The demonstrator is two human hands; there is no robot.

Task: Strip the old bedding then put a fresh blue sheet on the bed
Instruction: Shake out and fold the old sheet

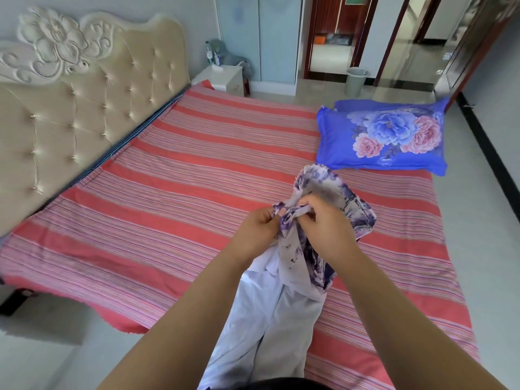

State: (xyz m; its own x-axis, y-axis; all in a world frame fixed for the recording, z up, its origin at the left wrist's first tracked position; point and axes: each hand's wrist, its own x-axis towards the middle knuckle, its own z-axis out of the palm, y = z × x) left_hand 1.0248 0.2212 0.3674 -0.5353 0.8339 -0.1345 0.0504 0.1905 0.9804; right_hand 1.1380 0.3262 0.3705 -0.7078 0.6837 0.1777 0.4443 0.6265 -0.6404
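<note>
A red-and-pink striped sheet (183, 175) covers the bed. Over its near half I hold up a white cloth with a purple flower print (315, 257); its lower part hangs down toward me, white and plain. My left hand (257, 229) pinches the cloth's bunched top edge from the left. My right hand (323, 223) grips the same edge right beside it, fingers curled into the fabric. Two blue pillows with pink and blue flowers (385, 136) lie stacked at the bed's far right side.
A cream tufted headboard (84, 108) runs along the left. Behind the bed stand a white nightstand (222, 78) with bottles, a pale wardrobe (270, 38) and a grey bin (356, 81). An open doorway (334, 35) lies beyond. Pale floor borders the bed on the right.
</note>
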